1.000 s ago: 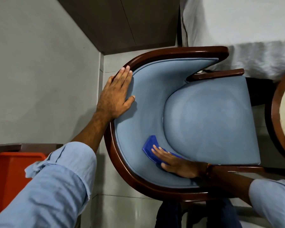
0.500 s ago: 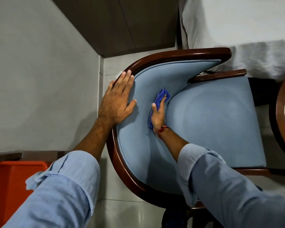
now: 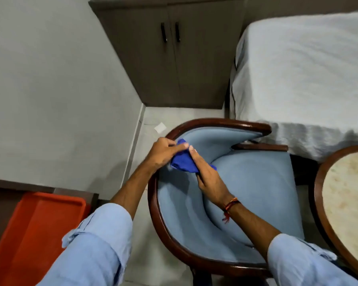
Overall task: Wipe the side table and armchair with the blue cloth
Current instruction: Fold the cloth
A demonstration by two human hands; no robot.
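The armchair (image 3: 256, 182) has pale blue upholstery and a curved dark wooden frame, and it fills the lower middle of the head view. Both hands hold the blue cloth (image 3: 183, 162) bunched up above the chair's curved backrest. My left hand (image 3: 163, 151) pinches the cloth's upper end from the left. My right hand (image 3: 207, 176) grips its lower end from below. The side table (image 3: 345, 203), round with a pale stone top and wooden rim, stands at the right edge, partly cut off.
A bed with a white sheet (image 3: 298, 79) lies behind the chair at upper right. A dark cabinet (image 3: 174, 58) stands against the back wall. An orange tray (image 3: 33, 234) sits at lower left. A small white scrap (image 3: 160, 127) lies on the floor.
My left hand has left the chair's backrest rim and joined my right hand on the cloth. The cloth has come off the upholstery. The view has pulled back and tilted up.
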